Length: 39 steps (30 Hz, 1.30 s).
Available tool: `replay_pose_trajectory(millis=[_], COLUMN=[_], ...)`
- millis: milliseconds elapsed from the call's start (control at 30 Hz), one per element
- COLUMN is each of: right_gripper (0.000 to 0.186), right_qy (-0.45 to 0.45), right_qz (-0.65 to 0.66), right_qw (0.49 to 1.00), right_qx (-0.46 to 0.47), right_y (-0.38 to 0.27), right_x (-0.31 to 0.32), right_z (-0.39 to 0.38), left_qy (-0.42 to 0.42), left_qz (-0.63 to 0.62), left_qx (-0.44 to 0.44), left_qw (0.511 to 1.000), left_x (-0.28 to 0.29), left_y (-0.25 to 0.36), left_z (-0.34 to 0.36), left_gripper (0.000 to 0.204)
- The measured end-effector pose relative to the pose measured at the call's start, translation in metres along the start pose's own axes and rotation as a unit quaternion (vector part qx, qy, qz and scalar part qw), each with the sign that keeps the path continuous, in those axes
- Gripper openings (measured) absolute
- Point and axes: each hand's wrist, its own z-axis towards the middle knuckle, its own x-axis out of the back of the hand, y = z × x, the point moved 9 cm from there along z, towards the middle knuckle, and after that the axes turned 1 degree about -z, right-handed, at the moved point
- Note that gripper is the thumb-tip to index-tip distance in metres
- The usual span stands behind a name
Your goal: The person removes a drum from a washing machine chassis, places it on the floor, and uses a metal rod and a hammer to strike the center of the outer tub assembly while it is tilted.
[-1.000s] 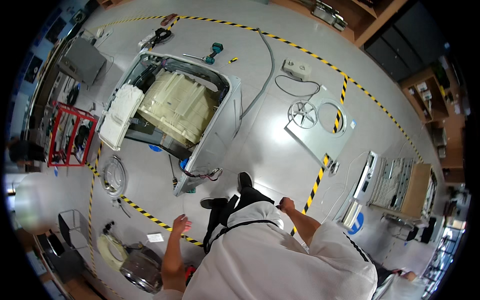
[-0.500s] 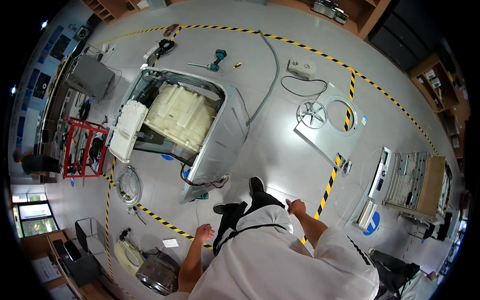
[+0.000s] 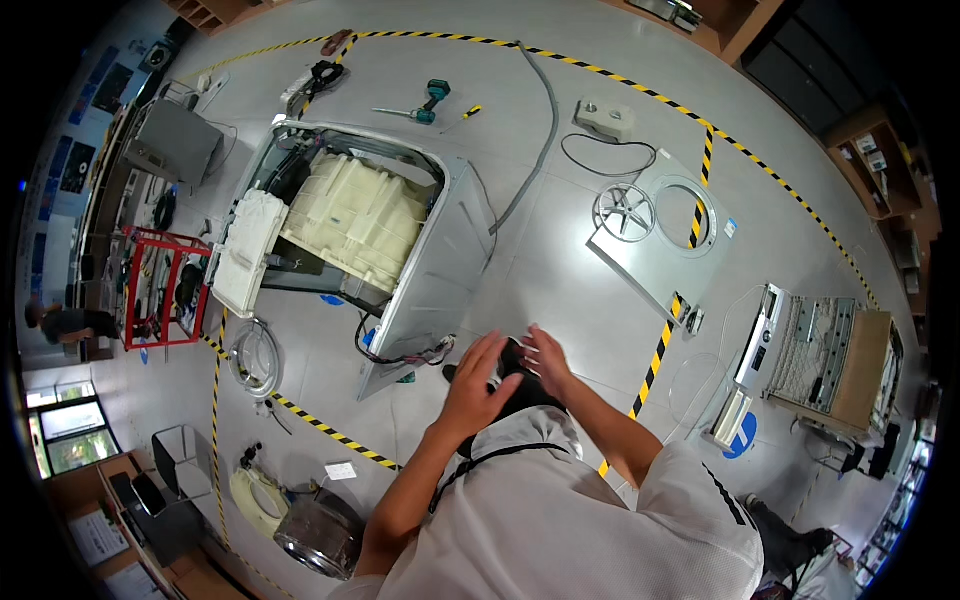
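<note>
My left hand (image 3: pixel 475 385) and my right hand (image 3: pixel 545 362) are raised in front of my body over my dark shoes, fingers apart and holding nothing. A little way ahead of them stands an opened washing-machine cabinet (image 3: pixel 435 270) with a cream plastic tub (image 3: pixel 355 215) inside, a white block (image 3: pixel 245 250) at its left and a bundle of wires (image 3: pixel 430 355) at the lower corner nearest my hands. To the right lie a pale metal panel (image 3: pixel 640 275) with a round opening and a spoked pulley (image 3: pixel 623 212) on it.
A drill (image 3: pixel 430 105), screwdriver (image 3: pixel 472 112) and grey hose (image 3: pixel 550 135) lie beyond the cabinet. A red cart (image 3: pixel 165 290) and a person (image 3: pixel 65 325) are at left. A steel drum (image 3: pixel 315 535) lies lower left, a dismantled appliance (image 3: pixel 820 360) at right. Striped tape (image 3: pixel 655 370) crosses the floor.
Both my hands have risen from beside my body to in front of it, closer together, with the fingers spreading. The cabinet and parts on the floor stay in place.
</note>
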Motion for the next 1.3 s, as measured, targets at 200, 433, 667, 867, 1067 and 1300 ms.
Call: replay_pose_trajectory(millis=[200,433,667,867,1067,1300], right_gripper=[0.07,0.071,0.043,0.068,0.047,0.025], right_qy=[-0.319,-0.254,0.023,0.015,0.045,0.021], right_qz=[0.255,-0.024,-0.591,-0.782,-0.727,-0.707], right_qw=[0.911,0.918,0.614,0.623,0.676,0.705], right_qx=[0.053,0.303,0.523,0.01,-0.107,0.049], right_y=[-0.047,-0.135,-0.086,0.014,0.029,-0.05], right_x=[-0.111,-0.131,-0.091,0.142,0.183,0.108], right_z=[-0.105,-0.182,-0.089,-0.039,-0.082,-0.041], left_qy=[-0.034,-0.117,-0.152,-0.158,0.034,0.294], left_qz=[0.067,-0.243,-0.596,-0.625,-0.452,-0.107], left_qx=[-0.195,0.256,0.261,0.065,0.099,0.101], left_qw=[0.978,0.928,0.744,0.762,0.886,0.944], left_x=[-0.039,-0.072,-0.037,0.096,0.156,0.186], left_y=[0.028,-0.176,-0.043,-0.056,-0.126,-0.137], left_z=[0.02,0.0,0.015,-0.05,-0.122,-0.131], left_gripper=[0.049,0.065,0.055,0.035,0.033,0.039])
